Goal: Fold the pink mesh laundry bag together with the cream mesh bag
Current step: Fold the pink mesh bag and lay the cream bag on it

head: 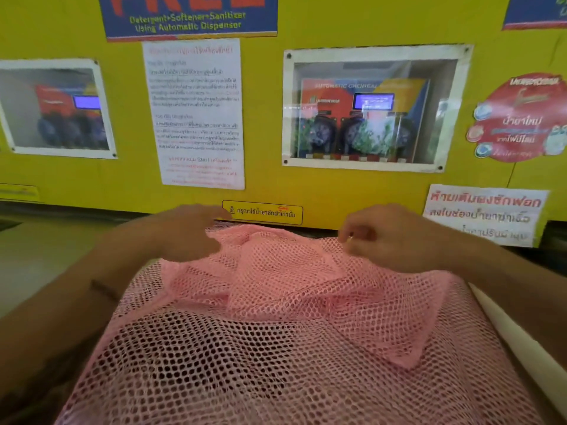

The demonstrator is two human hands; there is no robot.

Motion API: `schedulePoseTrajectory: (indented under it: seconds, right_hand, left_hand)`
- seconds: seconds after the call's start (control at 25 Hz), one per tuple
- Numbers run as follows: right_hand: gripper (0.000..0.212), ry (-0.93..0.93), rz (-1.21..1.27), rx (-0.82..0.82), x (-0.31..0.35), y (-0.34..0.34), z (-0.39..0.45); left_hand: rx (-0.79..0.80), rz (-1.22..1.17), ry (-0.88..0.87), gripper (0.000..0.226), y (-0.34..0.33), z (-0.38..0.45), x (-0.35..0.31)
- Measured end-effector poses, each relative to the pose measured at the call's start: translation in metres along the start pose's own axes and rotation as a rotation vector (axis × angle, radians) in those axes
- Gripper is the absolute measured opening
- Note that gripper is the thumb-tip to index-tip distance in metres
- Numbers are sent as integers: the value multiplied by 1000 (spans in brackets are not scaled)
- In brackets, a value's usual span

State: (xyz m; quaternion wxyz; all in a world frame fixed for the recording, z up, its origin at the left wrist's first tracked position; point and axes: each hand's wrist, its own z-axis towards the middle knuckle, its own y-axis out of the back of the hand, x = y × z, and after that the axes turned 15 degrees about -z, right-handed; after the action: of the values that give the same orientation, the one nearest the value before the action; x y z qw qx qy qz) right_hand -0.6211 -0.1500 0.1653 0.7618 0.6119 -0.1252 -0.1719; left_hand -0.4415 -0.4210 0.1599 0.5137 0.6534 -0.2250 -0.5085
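1. My left hand (187,233) is smeared by motion, so I cannot tell how its fingers lie.
2. The pink mesh bag (276,332) runs off the bottom edge, below my hands.
3. The cream bag cannot be made out under the pink mesh bag.
4. Small print on the white notice (194,113), above my left hand, is unreadable.

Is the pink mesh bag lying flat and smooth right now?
No, the pink mesh bag is bunched into folds between both hands.
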Motion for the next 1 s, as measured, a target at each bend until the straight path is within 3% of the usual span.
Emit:
schedulePoseTrajectory:
  seconds: [0.08,0.16,0.28,0.4,0.48,0.56,0.6,0.72,0.84,0.92,1.0]
  right_hand:
    - [39,45,46,251,26,-16,9]
    - [42,111,-44,377,37,-39,15]
    - [4,165,-108,262,27,-43,22]
    - [21,36,-23,128,-12,-11,42]
    - [10,-197,-60,-36,-48,10,54]
    - [36,-492,-186,-100,-76,17,54]
    - [48,-555,-196,-102,-81,16,48]
    - [41,-409,-160,-160,-65,14,22]
    - [29,-256,-87,39,-46,6,-5]
    - [47,-256,-117,312,-43,-9,-15]
    - [53,-273,-187,384,-52,-29,-16]
  left_hand:
    - [166,51,2,68,-20,0,-12]
    - [225,55,8,77,-42,2,-11]
    - [163,-89,-13,89,-65,5,3]
    - [66,-76,3,100,-78,6,16]
    - [117,34,35,99,-83,6,19]
    - [153,96,27,87,-85,6,20]
    - [148,83,14,80,-84,6,20]
    - [104,-24,-40,64,-81,9,29]
    - [6,-165,-155,35,-78,9,30]
    - [-86,-127,-211,25,-75,10,27]
    - [-205,-51,-247,14,-69,11,22]
